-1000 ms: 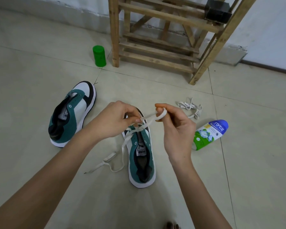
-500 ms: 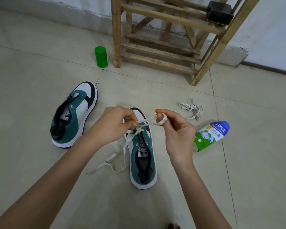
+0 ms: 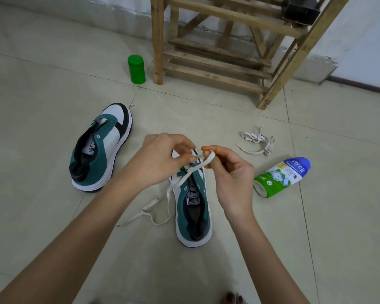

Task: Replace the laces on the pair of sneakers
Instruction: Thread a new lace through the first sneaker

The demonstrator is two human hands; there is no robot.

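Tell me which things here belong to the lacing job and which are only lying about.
In the job: near sneaker; white lace, pinched by left hand and right hand; far sneaker, unlaced; loose lace bundle.

Lying about: green jar; Nycil bottle on its side; wooden rack; black box on it.
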